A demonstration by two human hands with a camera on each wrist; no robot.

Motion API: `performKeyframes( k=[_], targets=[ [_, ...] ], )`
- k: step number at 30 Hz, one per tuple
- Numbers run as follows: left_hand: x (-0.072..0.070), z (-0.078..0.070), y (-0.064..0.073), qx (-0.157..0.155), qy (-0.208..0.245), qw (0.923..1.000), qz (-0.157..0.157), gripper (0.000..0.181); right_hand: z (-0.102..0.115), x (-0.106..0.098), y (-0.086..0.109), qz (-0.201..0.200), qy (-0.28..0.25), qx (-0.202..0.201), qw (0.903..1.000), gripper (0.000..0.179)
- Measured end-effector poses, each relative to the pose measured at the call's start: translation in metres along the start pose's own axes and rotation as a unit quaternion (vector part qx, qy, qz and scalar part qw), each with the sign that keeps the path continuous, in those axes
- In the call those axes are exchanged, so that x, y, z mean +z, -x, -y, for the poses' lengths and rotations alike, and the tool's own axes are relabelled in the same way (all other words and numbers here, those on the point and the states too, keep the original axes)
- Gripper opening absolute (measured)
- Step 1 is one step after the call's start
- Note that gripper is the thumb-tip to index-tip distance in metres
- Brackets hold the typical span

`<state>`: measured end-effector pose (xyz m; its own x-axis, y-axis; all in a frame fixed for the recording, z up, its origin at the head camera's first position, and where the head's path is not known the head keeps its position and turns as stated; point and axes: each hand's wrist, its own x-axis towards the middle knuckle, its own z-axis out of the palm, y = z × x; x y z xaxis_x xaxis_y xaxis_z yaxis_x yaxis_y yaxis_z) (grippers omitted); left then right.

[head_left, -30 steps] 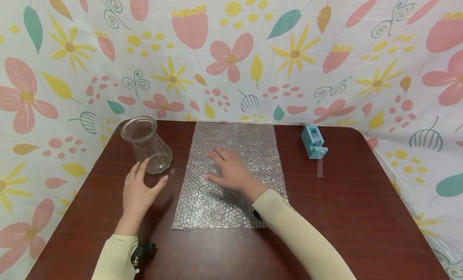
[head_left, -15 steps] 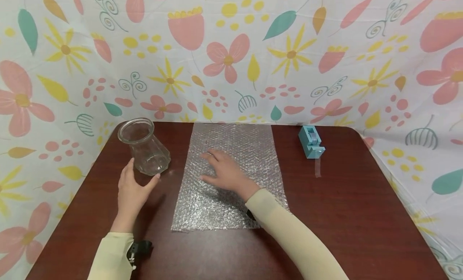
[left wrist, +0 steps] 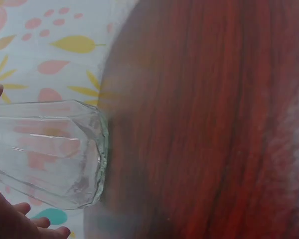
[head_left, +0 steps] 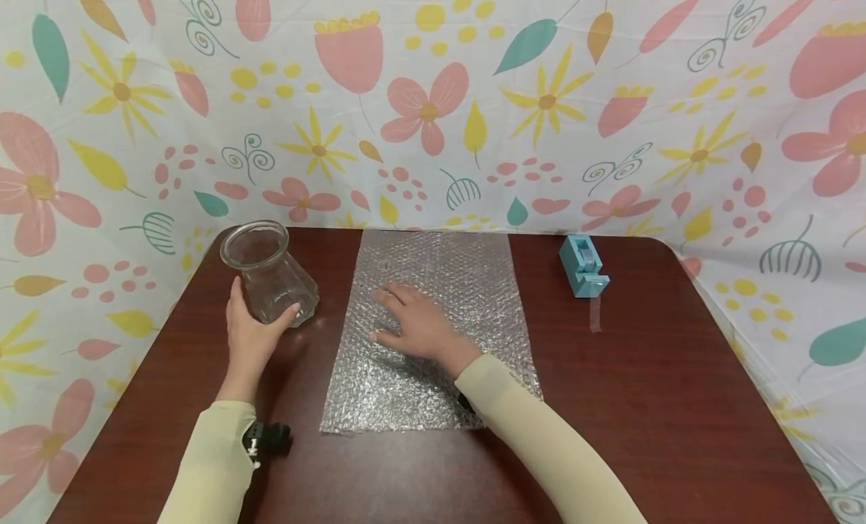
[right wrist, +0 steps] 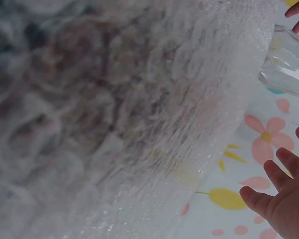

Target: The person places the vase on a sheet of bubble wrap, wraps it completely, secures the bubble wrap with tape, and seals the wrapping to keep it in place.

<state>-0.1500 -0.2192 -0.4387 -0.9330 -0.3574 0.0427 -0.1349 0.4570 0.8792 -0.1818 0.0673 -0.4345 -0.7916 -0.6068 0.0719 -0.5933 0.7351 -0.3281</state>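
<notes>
While the left hand (head_left: 252, 334) cups the glass vase (head_left: 271, 276) at frame left to steady it, the right hand (head_left: 414, 325) lies flat, fingers straight, pinning the bubble wrap (head_left: 467, 276) mid-table.

**Even light overhead, blur at both wrists**

The head view was bright and evenly lit, with soft shadows falling toward the viewer under the left hand (head_left: 252, 334) and the right hand (head_left: 414, 325). The table (head_left: 649, 389) showed a mild sheen, and the bubble wrap (head_left: 467, 276) glinted in small specks. Straight edges bowed slightly near the frame borders. The left wrist view was soft, the glass jar (left wrist: 50, 149) hazy. The right wrist view was dimmer and heavily blurred, the wrap smeared out of focus.
</notes>
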Motion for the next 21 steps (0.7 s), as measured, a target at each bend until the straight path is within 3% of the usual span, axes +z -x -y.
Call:
performKeyframes(
  k=[10,21],
  targets=[
    [0.013,0.009,-0.022,-0.019,0.070,0.9967,-0.036,0.123,-0.001,0.002,0.003,0.011,0.014,-0.002,0.9998,0.075],
    [0.026,0.017,-0.027,-0.017,0.107,0.9935,-0.034,0.120,-0.004,-0.001,0.006,0.022,-0.008,0.002,0.9997,0.075]
  ],
)
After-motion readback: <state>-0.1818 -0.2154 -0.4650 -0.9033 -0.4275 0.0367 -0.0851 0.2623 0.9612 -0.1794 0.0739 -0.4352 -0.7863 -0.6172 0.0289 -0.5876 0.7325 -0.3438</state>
